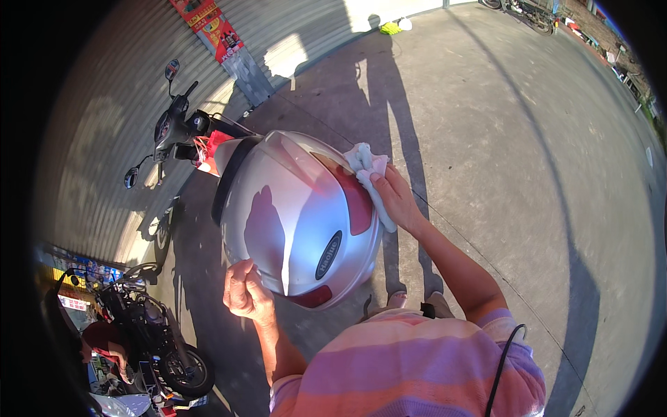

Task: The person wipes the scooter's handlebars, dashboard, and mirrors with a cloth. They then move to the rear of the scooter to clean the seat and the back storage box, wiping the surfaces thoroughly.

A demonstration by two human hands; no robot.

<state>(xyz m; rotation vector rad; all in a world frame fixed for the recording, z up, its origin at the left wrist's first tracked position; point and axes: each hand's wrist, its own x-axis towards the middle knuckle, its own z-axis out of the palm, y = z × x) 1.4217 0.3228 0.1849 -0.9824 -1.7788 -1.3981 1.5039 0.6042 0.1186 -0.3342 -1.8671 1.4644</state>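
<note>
A glossy silver motorcycle top box (pixel 307 208) with red reflectors and a dark maker's badge reading Haojue fills the middle of the view. My right hand (pixel 398 200) grips a pale, bunched cloth (pixel 367 161) against the box's right side, beside the larger red reflector (pixel 354 203). At the box's lower left edge is my left hand (pixel 249 292), its fingers curled; whether something thin lies between them cannot be told. Beyond the box, the scooter's handlebar and front (pixel 174 125) show at the upper left, with a red bag (pixel 212 148) near its seat.
A corrugated metal shutter (pixel 120 104) runs along the left and top. At the lower left stands a dark motorcycle (pixel 151 318), with a person (pixel 107 341) bending beside it. Another motorcycle (pixel 536 18) is parked far off at the upper right. Yellow-green and white items (pixel 391 28) lie by the shutter.
</note>
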